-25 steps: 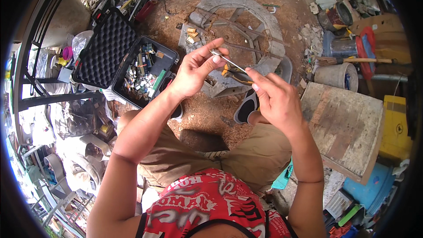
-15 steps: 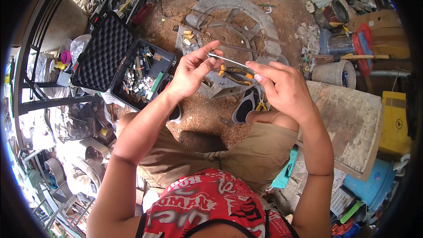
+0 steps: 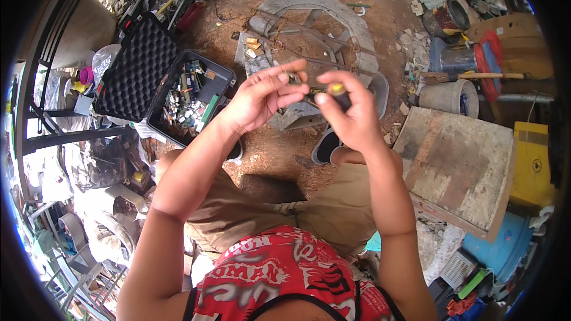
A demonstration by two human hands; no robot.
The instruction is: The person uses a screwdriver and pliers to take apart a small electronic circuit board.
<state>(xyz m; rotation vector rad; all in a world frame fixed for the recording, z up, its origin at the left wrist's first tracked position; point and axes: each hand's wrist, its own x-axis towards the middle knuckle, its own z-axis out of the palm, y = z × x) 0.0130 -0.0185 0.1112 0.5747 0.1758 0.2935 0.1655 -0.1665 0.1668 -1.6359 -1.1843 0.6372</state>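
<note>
My left hand [image 3: 262, 95] pinches a small metallic piece [image 3: 292, 78] between thumb and fingers; it is too small to name. Close on its right, my right hand [image 3: 357, 113] closes round a screwdriver [image 3: 340, 96]. Its dark handle has a yellow end turned up, and I cannot make out its shaft. Both hands are above a round metal frame [image 3: 297, 3] on the ground. Behind the right hand, a bit of dark and yellow pliers [image 3: 317, 90] shows on the frame; the rest is hidden.
An open black case [image 3: 229, 74] with foam in its lid holds many small electronic parts at left. A worn wooden board [image 3: 464, 166] lies at right, near a blue bucket [image 3: 505, 244] and a yellow container [image 3: 531, 166]. Yellowish blocks [image 3: 253, 44] rest by the frame.
My right hand has turned and come in closer to the left. The long silver shaft that spanned both hands no longer shows; a yellow-ended handle does. The right hand now covers most of the pliers.
</note>
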